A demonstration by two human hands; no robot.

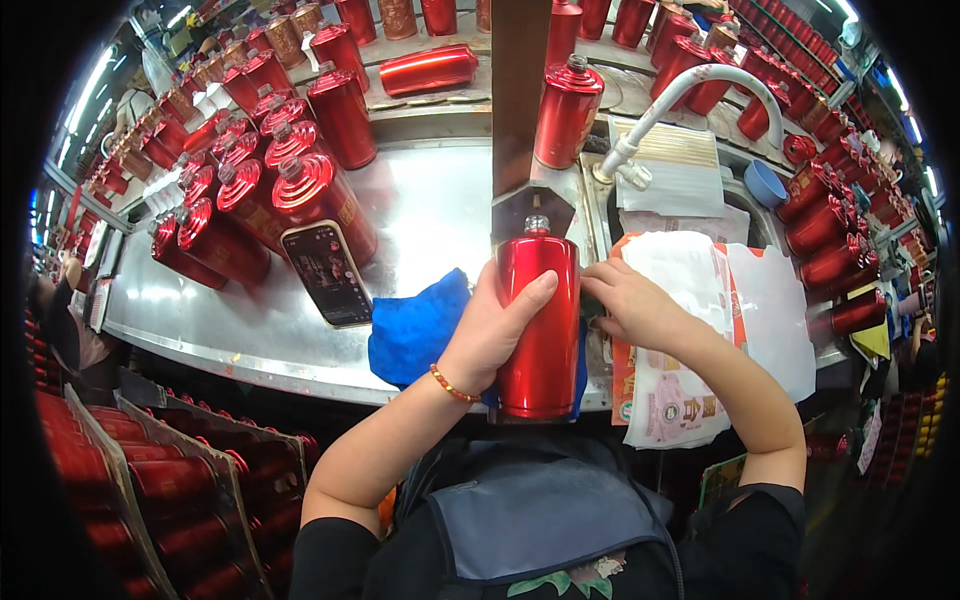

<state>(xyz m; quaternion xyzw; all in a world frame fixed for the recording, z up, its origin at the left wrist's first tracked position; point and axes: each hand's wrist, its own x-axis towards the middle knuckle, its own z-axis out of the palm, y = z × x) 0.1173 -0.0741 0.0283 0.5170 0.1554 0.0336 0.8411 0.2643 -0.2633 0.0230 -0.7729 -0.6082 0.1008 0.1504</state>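
Note:
A glossy red bottle point(537, 330) with a clear glass neck stands nearly upright before me at the front edge of the metal counter. My left hand point(497, 325) is wrapped round its left side, thumb across the front. At the bottle's right edge is my right hand point(632, 303), its fingers bent inward; anything they pinch is hidden. A blue cloth point(420, 325) lies bunched beside my left wrist, and some blue shows behind the bottle's lower part. White printed paper sheets point(680, 390) lie under my right forearm.
Several red bottles point(320, 200) crowd the counter's left, with a phone point(327, 275) propped against them. One red bottle point(428, 70) lies on its side at the back. A grey curved faucet point(700, 75) and a blue bowl point(765, 184) are at right. Bottle-filled crates point(180, 470) stand lower left.

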